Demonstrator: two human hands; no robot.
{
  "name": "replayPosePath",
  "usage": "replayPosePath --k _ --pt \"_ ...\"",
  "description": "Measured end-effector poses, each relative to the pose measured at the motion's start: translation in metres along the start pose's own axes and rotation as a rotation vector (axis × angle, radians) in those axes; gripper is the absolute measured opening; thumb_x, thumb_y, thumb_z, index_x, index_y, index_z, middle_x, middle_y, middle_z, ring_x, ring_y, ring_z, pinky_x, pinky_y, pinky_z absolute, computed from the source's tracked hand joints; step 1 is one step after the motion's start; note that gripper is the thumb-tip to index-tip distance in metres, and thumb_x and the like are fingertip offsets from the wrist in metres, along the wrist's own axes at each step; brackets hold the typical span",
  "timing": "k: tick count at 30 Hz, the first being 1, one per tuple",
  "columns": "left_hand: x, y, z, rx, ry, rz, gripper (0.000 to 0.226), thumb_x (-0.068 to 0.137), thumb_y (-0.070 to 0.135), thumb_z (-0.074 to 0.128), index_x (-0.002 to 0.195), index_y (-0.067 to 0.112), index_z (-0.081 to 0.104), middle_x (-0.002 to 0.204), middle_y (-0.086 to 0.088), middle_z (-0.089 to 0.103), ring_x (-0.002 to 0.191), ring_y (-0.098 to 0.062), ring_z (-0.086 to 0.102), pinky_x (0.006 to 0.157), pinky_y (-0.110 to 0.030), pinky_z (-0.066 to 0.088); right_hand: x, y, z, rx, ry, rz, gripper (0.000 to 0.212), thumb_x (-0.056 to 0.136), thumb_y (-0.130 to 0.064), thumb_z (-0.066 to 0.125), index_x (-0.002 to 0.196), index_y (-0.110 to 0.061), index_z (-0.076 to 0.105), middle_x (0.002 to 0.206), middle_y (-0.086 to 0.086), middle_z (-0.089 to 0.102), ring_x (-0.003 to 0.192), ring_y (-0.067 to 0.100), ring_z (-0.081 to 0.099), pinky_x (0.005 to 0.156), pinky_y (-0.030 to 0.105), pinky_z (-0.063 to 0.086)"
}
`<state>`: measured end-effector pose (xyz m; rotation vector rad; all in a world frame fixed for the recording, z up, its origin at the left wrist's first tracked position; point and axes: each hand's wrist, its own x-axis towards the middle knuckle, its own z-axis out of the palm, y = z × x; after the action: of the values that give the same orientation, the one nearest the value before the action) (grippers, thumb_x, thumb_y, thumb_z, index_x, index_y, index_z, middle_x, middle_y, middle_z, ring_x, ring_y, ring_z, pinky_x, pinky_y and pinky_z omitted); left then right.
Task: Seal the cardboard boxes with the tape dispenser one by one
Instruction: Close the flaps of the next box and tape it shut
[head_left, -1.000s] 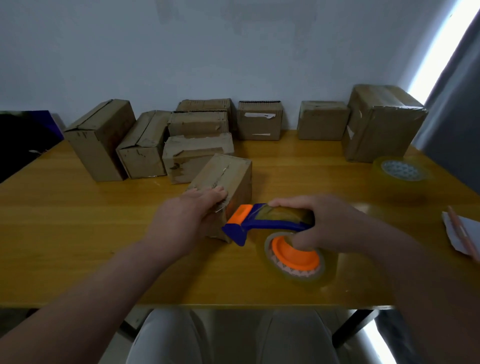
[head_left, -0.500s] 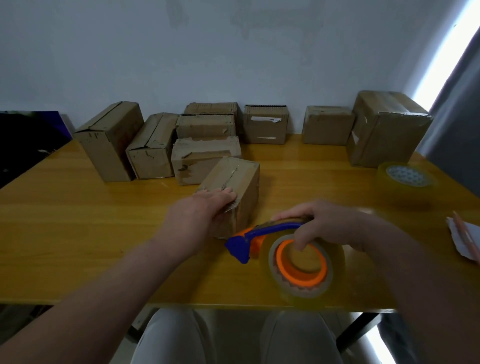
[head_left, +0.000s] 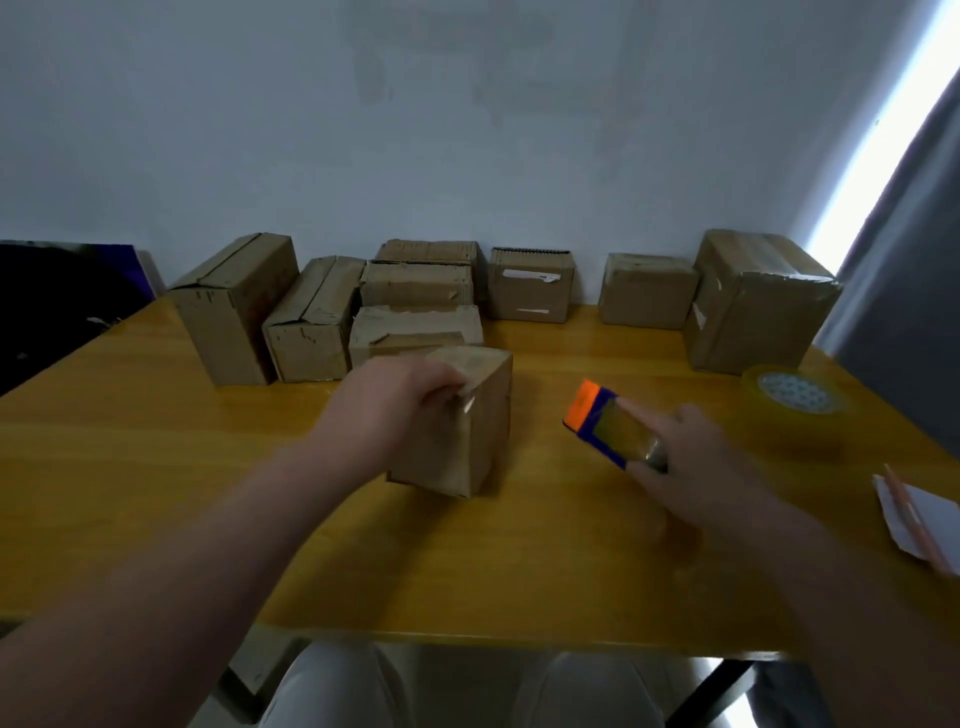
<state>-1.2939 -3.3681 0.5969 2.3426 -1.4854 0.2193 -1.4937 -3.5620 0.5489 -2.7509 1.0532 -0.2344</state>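
A small cardboard box (head_left: 462, 447) stands on end in the middle of the yellow wooden table (head_left: 156, 493). My left hand (head_left: 389, 410) grips its top left edge. To the right, my right hand (head_left: 691, 462) holds the blue and orange tape dispenser (head_left: 605, 423) just above the table, its orange end pointing away from me. The dispenser is a hand's width apart from the box. The tape roll on it is hidden under my hand.
Several more cardboard boxes (head_left: 415, 291) line the back of the table against the wall, a large one (head_left: 753, 306) at far right. A spare clear tape roll (head_left: 795, 400) lies at right. Paper with a pencil (head_left: 919, 519) sits at the right edge.
My left hand has tipped the small box up onto its end. My right hand has carried the dispenser away from the box, to the right and farther back, and turned it.
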Motion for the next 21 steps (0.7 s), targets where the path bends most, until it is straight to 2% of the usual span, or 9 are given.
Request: replayPosePath --k 3,6,8,12,14,16,19,21 --pt "0.016 0.007 -0.027 0.036 -0.008 0.020 0.028 0.099 0.021 0.046 0.121 0.027 0.062 0.115 0.005 0.064 0.106 -0.013 0.057 0.084 -0.022 0.039 -0.001 -0.004 0.012 -0.064 0.043 -0.006 0.072 0.092 -0.034 0.056 0.149 -0.045 0.014 0.107 0.000 0.038 0.099 0.017 0.045 0.079 0.029 0.042" --pt "0.029 0.011 -0.045 0.095 -0.124 0.082 0.026 0.099 0.022 0.046 0.117 0.024 0.064 0.110 0.005 0.064 0.097 -0.010 0.054 0.079 -0.021 0.036 -0.002 -0.010 0.019 -0.087 0.011 -0.035 0.073 0.093 -0.032 0.055 0.148 -0.045 0.010 0.129 0.001 0.043 0.117 0.020 0.046 0.090 0.032 0.043" --pt "0.034 0.014 -0.050 0.113 -0.204 0.126 0.024 0.098 0.022 0.048 0.115 0.024 0.066 0.105 0.010 0.063 0.091 -0.005 0.049 0.078 -0.021 0.035 -0.006 -0.012 0.025 -0.070 -0.046 -0.049 0.075 0.093 -0.032 0.055 0.149 -0.047 0.007 0.136 -0.002 0.040 0.122 0.020 0.045 0.091 0.033 0.045" --pt "0.036 0.028 -0.042 0.094 -0.314 0.191 0.022 0.097 0.025 0.050 0.113 0.027 0.065 0.102 0.014 0.059 0.096 -0.004 0.052 0.082 -0.021 0.037 -0.011 -0.015 0.025 -0.117 -0.024 -0.051 0.074 0.091 -0.036 0.058 0.150 -0.041 0.013 0.133 -0.002 0.041 0.122 0.019 0.043 0.090 0.030 0.042" --pt "0.036 0.034 -0.033 0.101 -0.246 0.191 0.023 0.095 0.030 0.053 0.116 0.029 0.063 0.113 0.013 0.061 0.106 -0.007 0.054 0.086 -0.022 0.039 -0.011 -0.018 0.021 -0.145 0.048 -0.069 0.069 0.089 -0.042 0.060 0.147 -0.039 0.024 0.126 -0.003 0.043 0.117 0.017 0.042 0.088 0.027 0.040" --pt "0.034 0.036 -0.025 0.165 -0.101 0.182 0.029 0.091 0.035 0.058 0.120 0.031 0.060 0.123 0.012 0.057 0.114 -0.010 0.051 0.091 -0.027 0.042 -0.012 -0.021 0.017 -0.097 0.107 -0.094 0.061 0.088 -0.042 0.059 0.143 -0.037 0.035 0.120 -0.004 0.046 0.113 0.016 0.043 0.084 0.026 0.041" --pt "0.026 0.033 -0.019 0.178 0.039 0.178 0.027 0.090 0.034 0.060 0.117 0.031 0.059 0.119 0.011 0.056 0.110 -0.010 0.051 0.088 -0.025 0.045 -0.014 -0.027 0.013 0.001 0.175 -0.170 0.051 0.088 -0.037 0.061 0.137 -0.030 0.048 0.117 -0.003 0.053 0.111 0.016 0.048 0.082 0.025 0.040" --pt "0.016 0.033 -0.018 0.116 0.052 0.161 0.022 0.092 0.034 0.055 0.113 0.030 0.060 0.112 0.012 0.056 0.104 -0.008 0.052 0.086 -0.023 0.045 -0.016 -0.031 0.015 0.070 0.263 -0.251 0.045 0.085 -0.028 0.068 0.128 -0.022 0.060 0.115 0.001 0.062 0.110 0.022 0.056 0.082 0.025 0.040"
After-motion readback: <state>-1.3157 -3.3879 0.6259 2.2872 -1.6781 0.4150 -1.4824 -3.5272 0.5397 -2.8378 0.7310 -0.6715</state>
